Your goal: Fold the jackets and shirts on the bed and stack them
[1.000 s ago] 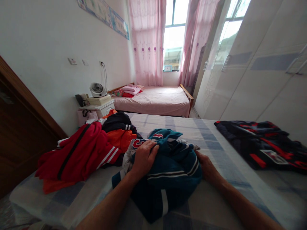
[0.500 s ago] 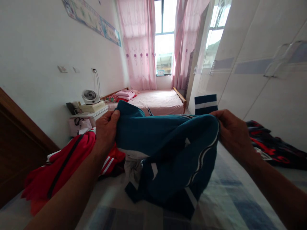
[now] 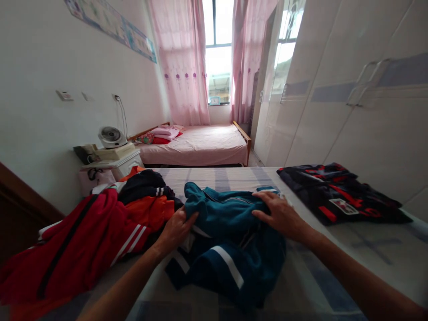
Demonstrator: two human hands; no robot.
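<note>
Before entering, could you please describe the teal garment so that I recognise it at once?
Find the checked sheet, nearer than the pink bed. Between the mostly red pile, left, and the dark clothing, right, lies the rumpled teal garment. Unlike both neighbours, it is teal and shows no red.

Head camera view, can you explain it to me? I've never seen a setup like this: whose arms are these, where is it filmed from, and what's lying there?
There is no machine here, just a person's two bare hands. The camera is worn on their head, looking forward and down, so the arms reach in from the bottom. The left hand holds one edge of a crumpled teal garment with white stripes; the right hand rests open on its other side. It lies on a blue-and-white covered surface. To the left is a heap of red, orange and dark clothes; to the right, a black-and-red garment.
</note>
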